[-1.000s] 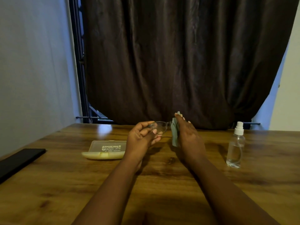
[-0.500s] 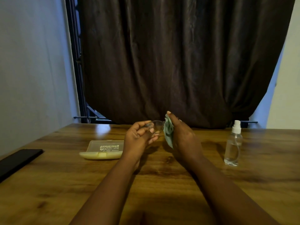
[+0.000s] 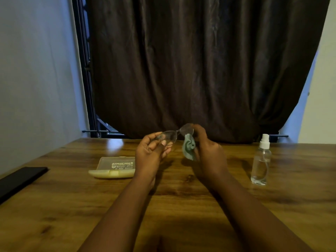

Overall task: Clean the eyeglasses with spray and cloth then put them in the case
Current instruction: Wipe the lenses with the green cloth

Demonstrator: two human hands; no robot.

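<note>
I hold the eyeglasses (image 3: 175, 134) up above a wooden table (image 3: 54, 206), between my two hands. My left hand (image 3: 151, 154) pinches the left lens, fingers curled around its edge. My right hand (image 3: 209, 151) grips the right lens from the other side, with a crumpled pale green cloth (image 3: 189, 148) bunched under its fingers. The closed yellowish case (image 3: 113, 167) lies on the table just left of my left wrist. The clear spray bottle (image 3: 260, 160) stands upright, well to the right of my right hand.
</note>
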